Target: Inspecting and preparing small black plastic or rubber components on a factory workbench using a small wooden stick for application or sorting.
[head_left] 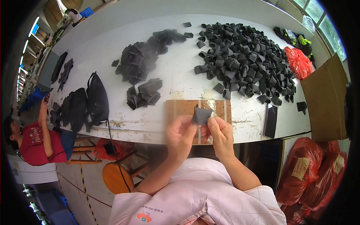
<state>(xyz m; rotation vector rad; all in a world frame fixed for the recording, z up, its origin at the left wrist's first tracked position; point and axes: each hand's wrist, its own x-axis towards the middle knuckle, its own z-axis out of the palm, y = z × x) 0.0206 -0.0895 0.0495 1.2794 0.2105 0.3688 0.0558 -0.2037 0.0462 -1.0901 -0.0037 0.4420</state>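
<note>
Between my two hands is a small square dark-grey fabric piece (202, 116), held up over a brown board (174, 108) at the table's near edge. My left hand (181, 132) pinches its left side between thumb and fingers. On its right side, my right hand (221, 133) grips the lower corner the same way. Beyond the board, to the right, spreads a large heap of curled dark fabric loops (243, 60). Flatter dark pieces (137, 62) lie in a pile farther left, with a smaller pile (145, 93) nearer me.
A dark phone (270, 120) lies right of the board. At the right stand a cardboard box (325, 99) and red bags (300, 168); another red bag (299, 62) sits on the table. Black cloth items (98, 98) lie left, near a co-worker in red (39, 144). A wooden stool (117, 178) stands below.
</note>
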